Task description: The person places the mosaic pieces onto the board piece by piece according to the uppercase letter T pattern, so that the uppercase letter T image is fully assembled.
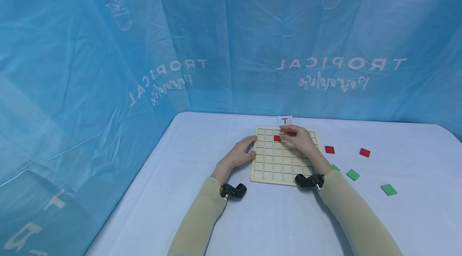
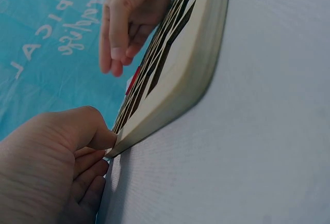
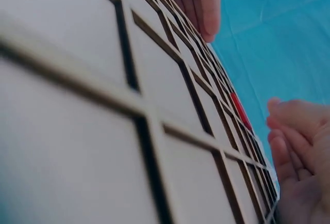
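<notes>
A pale wooden grid board lies on the white table, with one red square tile in a cell of its upper part. My left hand touches the board's left edge, index fingertip and thumb apart along it; the left wrist view shows its thumb at the board's rim. Just right of the red tile, my right hand hovers over the upper board. Its fingers are loosely bent, and nothing shows between them in either wrist view.
Behind the board lies a small printed card with a grid pattern. To the right are two loose red tiles, one nearer and one farther. Green tiles lie there too, one partly covered by my right wrist. A blue curtain encloses the table.
</notes>
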Demonstrator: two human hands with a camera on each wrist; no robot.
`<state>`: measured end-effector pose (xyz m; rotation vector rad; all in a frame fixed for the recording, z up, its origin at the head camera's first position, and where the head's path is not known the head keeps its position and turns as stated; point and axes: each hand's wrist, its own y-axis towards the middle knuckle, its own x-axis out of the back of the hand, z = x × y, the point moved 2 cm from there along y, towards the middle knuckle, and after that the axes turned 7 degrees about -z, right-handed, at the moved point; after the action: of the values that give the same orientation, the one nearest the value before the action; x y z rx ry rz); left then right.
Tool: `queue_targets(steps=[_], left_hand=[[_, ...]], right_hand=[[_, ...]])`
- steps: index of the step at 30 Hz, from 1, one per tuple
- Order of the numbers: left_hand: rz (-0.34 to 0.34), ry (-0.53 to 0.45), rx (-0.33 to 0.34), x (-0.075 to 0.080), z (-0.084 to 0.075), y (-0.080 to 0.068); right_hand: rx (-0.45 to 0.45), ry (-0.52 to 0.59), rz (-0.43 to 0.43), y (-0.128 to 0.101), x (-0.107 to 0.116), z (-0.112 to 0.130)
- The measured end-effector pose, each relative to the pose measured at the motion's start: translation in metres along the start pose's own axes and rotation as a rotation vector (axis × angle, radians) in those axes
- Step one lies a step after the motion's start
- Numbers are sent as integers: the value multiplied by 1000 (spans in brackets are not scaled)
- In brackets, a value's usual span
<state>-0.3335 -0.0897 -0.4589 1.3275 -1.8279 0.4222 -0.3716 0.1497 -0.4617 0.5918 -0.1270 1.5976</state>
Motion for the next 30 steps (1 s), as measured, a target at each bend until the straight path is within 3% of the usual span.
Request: queue_targets(steps=[4,14,18,30], left_hand=[[2,5,-3,1,1,0],[5,-18,5,0,0,-2],[6,-10,13,0,0,-1],[-1,-2,6,0,1,1]], right_hand=[[-32,79,-14,1,6,4],[-44,124,18,1,8,17],[-18,87,-3,-2,12,20],[-16,59,-64,-15,58,21]])
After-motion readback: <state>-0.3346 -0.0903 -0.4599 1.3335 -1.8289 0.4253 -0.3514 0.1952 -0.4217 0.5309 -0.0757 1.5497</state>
